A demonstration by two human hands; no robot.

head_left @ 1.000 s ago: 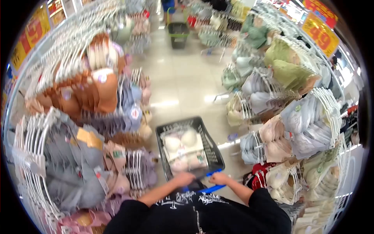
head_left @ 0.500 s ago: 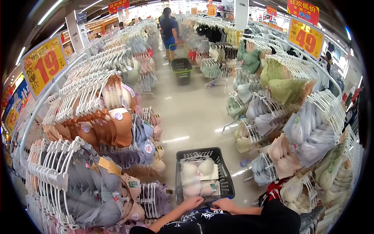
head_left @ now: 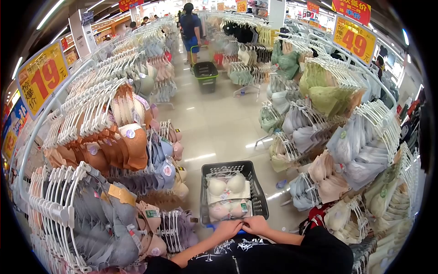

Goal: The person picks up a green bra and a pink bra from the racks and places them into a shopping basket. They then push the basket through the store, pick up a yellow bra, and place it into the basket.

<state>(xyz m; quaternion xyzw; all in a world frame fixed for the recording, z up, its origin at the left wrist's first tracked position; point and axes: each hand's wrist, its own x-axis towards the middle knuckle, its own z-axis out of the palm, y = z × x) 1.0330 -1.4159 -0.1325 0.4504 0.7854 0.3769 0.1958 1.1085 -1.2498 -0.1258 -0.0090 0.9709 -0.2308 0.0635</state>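
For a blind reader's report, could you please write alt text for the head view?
Both hands, left hand and right hand, meet at the near edge of a black basket holding packaged bras, in a shop aisle between racks of bras.

A dark plastic shopping basket (head_left: 258,192) is standing upright on the pale tiled aisle floor, holding pale packaged bras (head_left: 227,196) lying flat inside.
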